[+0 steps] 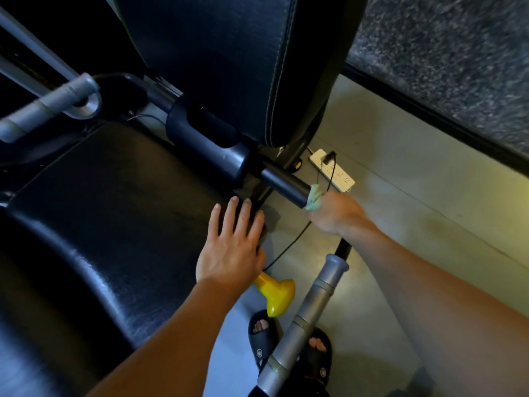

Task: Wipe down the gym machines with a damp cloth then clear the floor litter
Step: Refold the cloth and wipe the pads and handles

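Our right hand (pixel 335 213) clenches the pale green cloth (pixel 314 198) against the free end of the black bar (pixel 283 183), just off the seat's far right corner. The bar's long axis climbs up-left from the grip toward the roller pad (pixel 206 138), so we judge the wipe runs that way. Our left hand (pixel 232 247) (fingers flat, gripping nothing) rests on the seat (pixel 108 202) edge, nearer us.
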